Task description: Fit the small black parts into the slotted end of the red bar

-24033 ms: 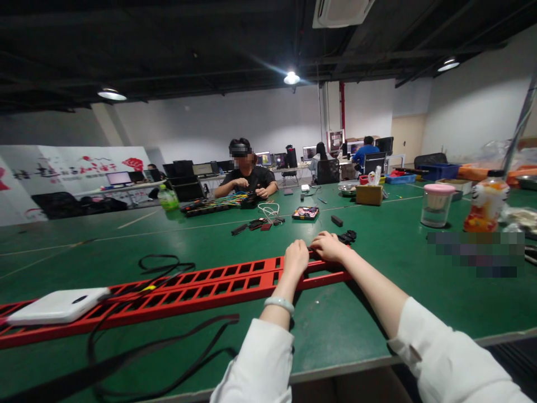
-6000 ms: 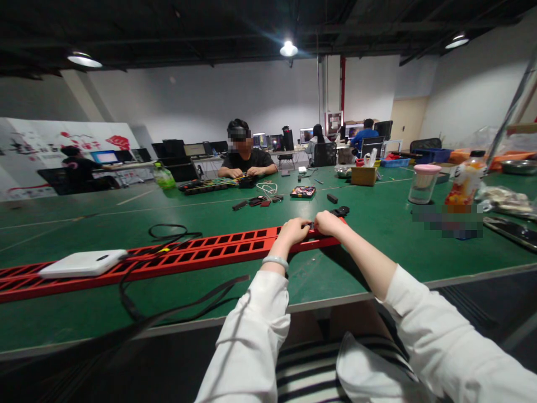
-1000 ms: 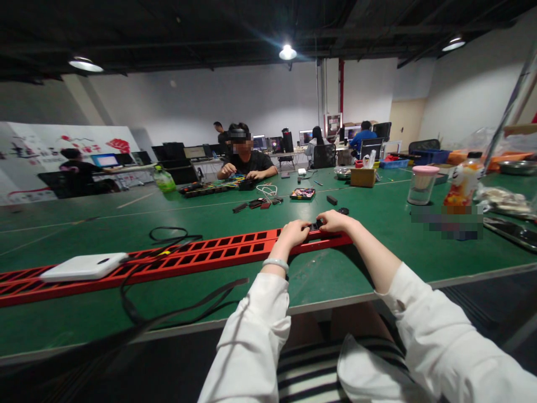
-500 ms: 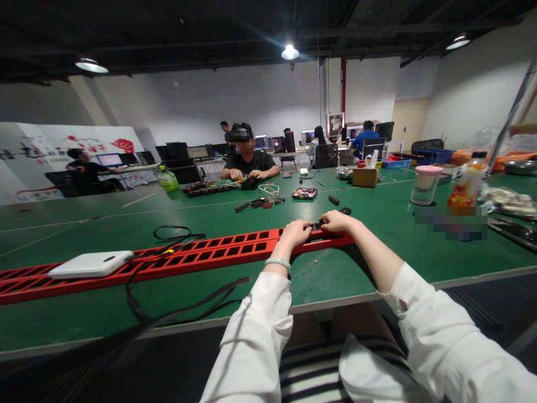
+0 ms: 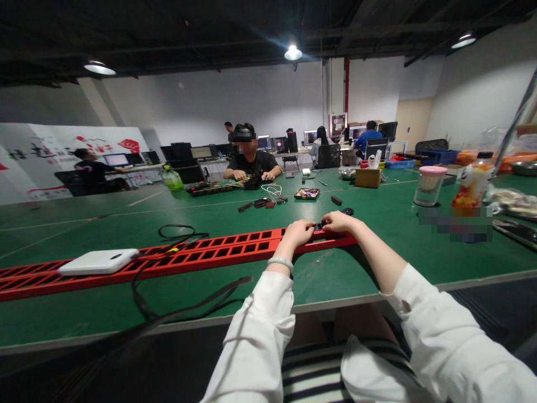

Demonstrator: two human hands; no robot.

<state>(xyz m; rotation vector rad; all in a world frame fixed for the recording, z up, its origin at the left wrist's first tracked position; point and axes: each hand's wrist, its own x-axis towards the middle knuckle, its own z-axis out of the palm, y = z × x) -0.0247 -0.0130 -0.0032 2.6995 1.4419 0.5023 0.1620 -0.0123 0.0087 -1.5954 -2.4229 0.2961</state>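
Evidently, my left hand [image 5: 300, 230] and right hand [image 5: 338, 221] meet at a small black piece [image 5: 318, 226] over the right end of the red frame [image 5: 218, 263]. The fingers of both bend inward with tips at the piece; whether they pinch or merely press, I cannot tell. I judge the piece light, hard and perhaps slick, best held by its two ends. The frame looks stiff and fairly light for its length; its plain side rails seem the surest hold. It lies flat on the green surface [image 5: 419, 252], long axis running left to right and angling slightly away from me towards the right. The piece seems to follow that line, though my fingers hide most of it.
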